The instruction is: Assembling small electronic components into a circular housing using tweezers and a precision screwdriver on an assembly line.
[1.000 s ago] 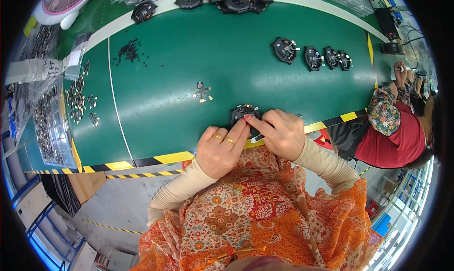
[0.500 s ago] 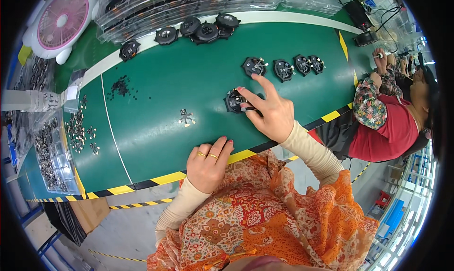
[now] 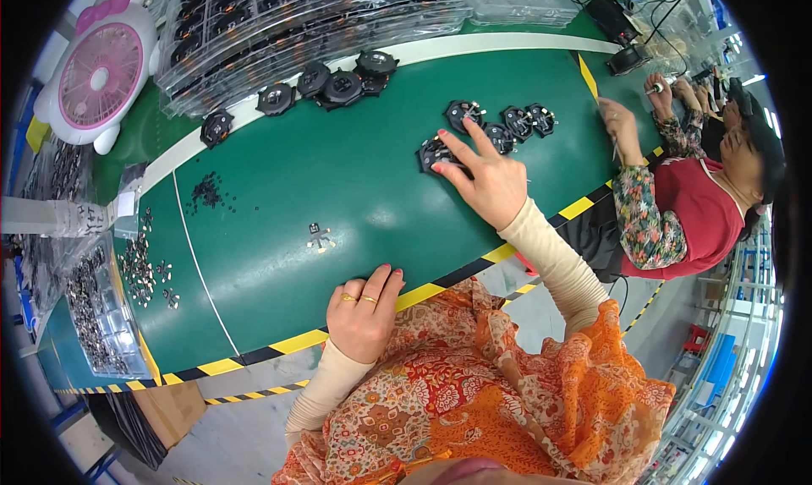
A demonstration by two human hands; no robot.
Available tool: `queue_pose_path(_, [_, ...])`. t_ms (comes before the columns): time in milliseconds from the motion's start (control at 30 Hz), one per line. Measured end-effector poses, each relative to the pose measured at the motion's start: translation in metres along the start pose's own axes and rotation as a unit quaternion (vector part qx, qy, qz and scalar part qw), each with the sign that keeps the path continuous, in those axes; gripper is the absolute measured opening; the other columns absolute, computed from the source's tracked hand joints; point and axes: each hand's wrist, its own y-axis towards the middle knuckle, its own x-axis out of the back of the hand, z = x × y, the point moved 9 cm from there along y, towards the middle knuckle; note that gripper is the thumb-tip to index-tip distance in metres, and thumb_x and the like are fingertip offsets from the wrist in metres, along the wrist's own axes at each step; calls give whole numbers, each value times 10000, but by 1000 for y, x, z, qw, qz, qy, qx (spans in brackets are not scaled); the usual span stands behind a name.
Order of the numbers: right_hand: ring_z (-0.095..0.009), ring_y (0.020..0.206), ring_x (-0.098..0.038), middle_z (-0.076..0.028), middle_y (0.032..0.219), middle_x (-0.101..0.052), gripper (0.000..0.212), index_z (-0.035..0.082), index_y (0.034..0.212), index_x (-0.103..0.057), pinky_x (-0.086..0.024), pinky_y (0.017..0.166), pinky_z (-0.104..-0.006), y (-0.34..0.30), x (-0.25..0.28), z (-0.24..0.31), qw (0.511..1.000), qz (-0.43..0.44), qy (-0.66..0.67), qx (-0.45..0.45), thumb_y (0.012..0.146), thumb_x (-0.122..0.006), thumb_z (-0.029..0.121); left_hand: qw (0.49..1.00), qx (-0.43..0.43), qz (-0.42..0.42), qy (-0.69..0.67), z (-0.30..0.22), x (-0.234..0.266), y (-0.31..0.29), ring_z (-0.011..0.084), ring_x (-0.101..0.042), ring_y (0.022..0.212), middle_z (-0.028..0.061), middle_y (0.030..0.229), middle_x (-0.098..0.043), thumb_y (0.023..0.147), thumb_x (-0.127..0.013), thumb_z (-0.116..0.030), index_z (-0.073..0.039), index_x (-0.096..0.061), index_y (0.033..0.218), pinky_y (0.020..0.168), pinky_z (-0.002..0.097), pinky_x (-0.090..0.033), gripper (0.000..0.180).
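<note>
Green worktop (image 3: 338,168), head view: right hand (image 3: 499,185) held a black module (image 3: 430,157), grip closed thumb to index; it sat nearer the like modules (image 3: 517,123) than moments earlier, apparently being grouped. Left hand (image 3: 362,317) rested at the near edge, grip released.

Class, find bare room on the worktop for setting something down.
Free: the green worktop between the rear black housings and the lone tabbed part, and from that part to the right hand. Crowded: the housing cluster beside it and loose parts far left.
</note>
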Motion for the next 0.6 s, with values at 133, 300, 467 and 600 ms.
queue_pose_path(133, [-287, 700, -713, -116, 1279, -641, 388, 226, 1209, -702, -564, 570, -357, 9, 2, -39, 995, -47, -73, -51, 866, -710, 406, 1000, 0, -1, 1, 2, 1, 1, 192, -568, 747, 24, 1057, -670, 737, -773, -93, -91, -722, 995, 634, 327, -470, 263])
queue_pose_path(300, [-272, 712, -710, -87, 1301, -622, 373, 225, 1225, -680, -560, 574, -348, 37, 12, -28, 995, -95, -38, 1, 859, -725, 279, 1000, -2, -9, 6, 0, 1, 3, 194, -570, 749, 24, 1046, -667, 745, -771, -101, -90, -721, 995, 634, 329, -470, 255])
queue_pose_path(467, [-282, 729, -703, -64, 1276, -637, 319, 178, 1177, -689, -559, 587, -368, 88, -31, 30, 991, -81, 42, 101, 864, -714, 237, 1000, -4, -16, 8, -2, 2, 2, 196, -576, 756, 25, 1041, -667, 743, -771, -103, -92, -723, 1001, 640, 331, -474, 263])
queue_pose_path(600, [-295, 732, -699, -61, 1275, -633, 286, 129, 1143, -688, -562, 584, -369, 81, -44, 43, 987, -41, 57, 142, 874, -699, 223, 999, 19, -29, -3, 2, 1, 0, 208, -585, 791, 31, 1061, -671, 743, -771, -95, -83, -728, 1002, 664, 343, -474, 263])
